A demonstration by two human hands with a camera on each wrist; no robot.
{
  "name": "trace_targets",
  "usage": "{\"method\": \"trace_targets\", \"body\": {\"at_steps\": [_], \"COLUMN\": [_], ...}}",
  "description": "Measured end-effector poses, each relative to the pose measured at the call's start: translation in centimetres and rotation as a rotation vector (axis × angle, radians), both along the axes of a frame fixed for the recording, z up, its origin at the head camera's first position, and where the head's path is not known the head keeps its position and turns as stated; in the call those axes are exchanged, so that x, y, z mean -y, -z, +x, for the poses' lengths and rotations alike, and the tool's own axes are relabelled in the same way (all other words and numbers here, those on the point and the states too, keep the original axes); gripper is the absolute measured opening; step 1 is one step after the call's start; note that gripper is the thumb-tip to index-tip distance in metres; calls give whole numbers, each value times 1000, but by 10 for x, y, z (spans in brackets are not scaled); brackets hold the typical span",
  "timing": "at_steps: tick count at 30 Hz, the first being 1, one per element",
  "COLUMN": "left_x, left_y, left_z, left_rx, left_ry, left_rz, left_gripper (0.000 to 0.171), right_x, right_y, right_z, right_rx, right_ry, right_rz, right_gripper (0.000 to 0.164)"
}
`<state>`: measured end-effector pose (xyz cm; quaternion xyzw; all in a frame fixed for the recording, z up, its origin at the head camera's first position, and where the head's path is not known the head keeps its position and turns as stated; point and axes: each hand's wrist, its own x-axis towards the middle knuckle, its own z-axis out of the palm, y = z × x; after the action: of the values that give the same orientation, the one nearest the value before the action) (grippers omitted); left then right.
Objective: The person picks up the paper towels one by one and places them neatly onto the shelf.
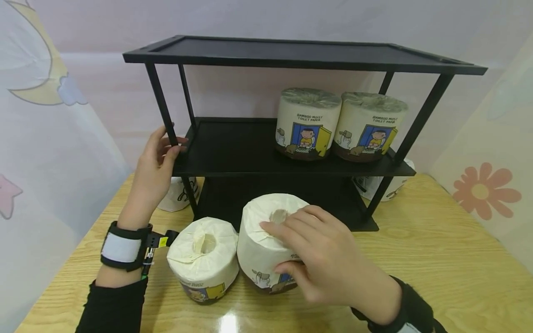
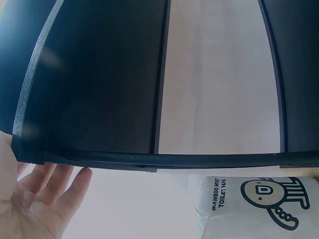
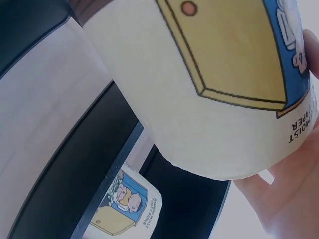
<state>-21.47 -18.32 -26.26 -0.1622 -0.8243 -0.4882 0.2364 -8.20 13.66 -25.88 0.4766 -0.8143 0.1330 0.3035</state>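
Observation:
A black shelf rack [image 1: 233,143] stands on the table, and my left hand [image 1: 155,169] grips its left end by the front post at the middle tier. In the left wrist view, the fingertips [image 2: 75,191] show behind the rack's edge. My right hand [image 1: 320,252] holds a wrapped toilet paper roll [image 1: 260,249] in front of the rack, fingers over its top and thumb at its side. That roll [image 3: 199,124] fills much of the right wrist view. A second toilet paper roll [image 1: 202,259] stands close on its left.
Two toilet paper rolls, one left [image 1: 308,122] and one right [image 1: 368,127], stand side by side on the middle tier's right half. Behind the rack's legs are another roll [image 1: 172,196] at left and a white package [image 1: 391,185] at right. The table [image 1: 437,259] is wooden.

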Motion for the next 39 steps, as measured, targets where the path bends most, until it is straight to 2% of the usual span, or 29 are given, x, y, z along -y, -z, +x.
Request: {"method": "trace_targets", "body": {"at_steps": [10,18,27,32,39], "left_x": [1,2,1,2,1], "left_y": [2,3,3,1,1], "left_z": [-1,-1,-2,-2,-1], "left_rx": [-9,-11,-6,-11,-14], "left_ry": [0,-2,-3,3,11], "left_rz": [2,1,1,7,10], "left_gripper": [51,51,51,51,51], "right_x": [-1,0,0,3,8], "right_y": [-8,-23,-39,-45,-50], "right_z": [-4,-6,-9,-12,-15], "right_rx": [-97,-158,-167,-208,-241], "right_ry": [-38,-61,-96,-128,-119], "right_rz": [-56,-103,-121,-134,-151], "right_gripper": [45,46,43,41,42]}}
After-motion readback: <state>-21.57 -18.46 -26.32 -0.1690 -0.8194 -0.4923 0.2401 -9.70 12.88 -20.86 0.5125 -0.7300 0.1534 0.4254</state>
